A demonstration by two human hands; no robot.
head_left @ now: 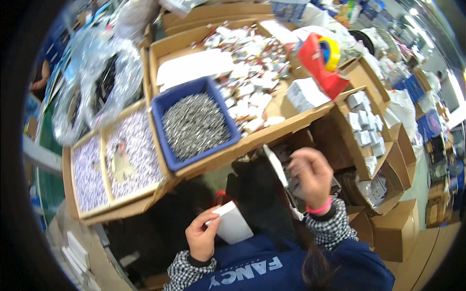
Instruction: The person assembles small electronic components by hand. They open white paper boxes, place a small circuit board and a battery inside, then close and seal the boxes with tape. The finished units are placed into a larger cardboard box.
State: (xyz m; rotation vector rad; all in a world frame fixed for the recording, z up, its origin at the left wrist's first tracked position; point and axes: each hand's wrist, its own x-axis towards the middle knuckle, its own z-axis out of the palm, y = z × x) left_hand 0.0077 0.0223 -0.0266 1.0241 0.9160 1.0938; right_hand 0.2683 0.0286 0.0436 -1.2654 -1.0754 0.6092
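My left hand (201,236) pinches the upper left edge of a flat white rectangle (234,224) that looks like a card or thin box. A small red thing (220,197) shows just beyond it, too little visible to name. My right hand (313,175), with a pink band at the wrist, hovers at the right over an opening with small pale items (297,190) in it. Its fingers look curled but are smeared by motion, so whether they hold anything cannot be told. Beside that hand, a white flap or edge (276,166) stands up at a slant.
Ahead, a blue bin (158,116) holds small metal pieces. A cardboard tray (286,127) carries many white parts with red bits, plus a red holder (318,63) with yellow tape (332,54). At left is a divided box (103,169) of pale small pieces; at right, cartons (395,228) and small white boxes (365,121).
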